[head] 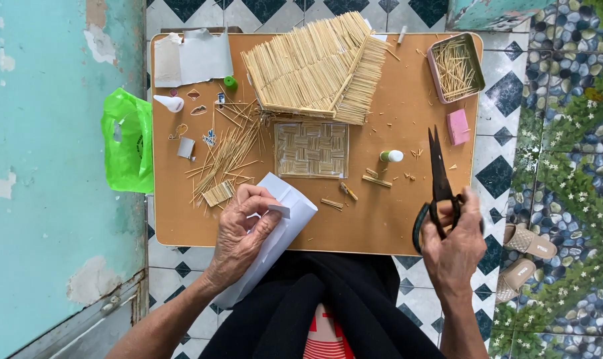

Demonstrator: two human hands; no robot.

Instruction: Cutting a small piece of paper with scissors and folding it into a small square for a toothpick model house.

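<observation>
Left hand [243,226]: fingers curled in a closed grip on a folded white paper sheet [275,229], at the near edge of the desk [388,219].
Right hand [455,242]: fingers through the loops of black scissors [439,186], closed grip on them; blades shut, tips pointing away from the person, over the right part of the desk.
White paper sheet: slants from the desk's near edge down toward the person's lap, partly under the left hand.
Desk: small, light brown top, set on a tiled floor.
Stick roof model [318,66]: large panel of pale sticks laid side by side, at the far middle of the desk.
Woven square panel [312,149]: flat, just in front of the roof model.
Loose sticks [228,156]: scattered heap left of the woven panel, beyond the left hand.
Metal tin [455,66]: far right corner, holds short sticks.
Pink block [457,126]: just beside the scissor tips, to their right.
Glue bottle [391,156]: small, lying on its side, between the woven panel and the scissors.
Green plastic bag [128,139]: hangs off the desk's left edge.
Sandals [524,259]: pair on the floor, right of the right hand.
</observation>
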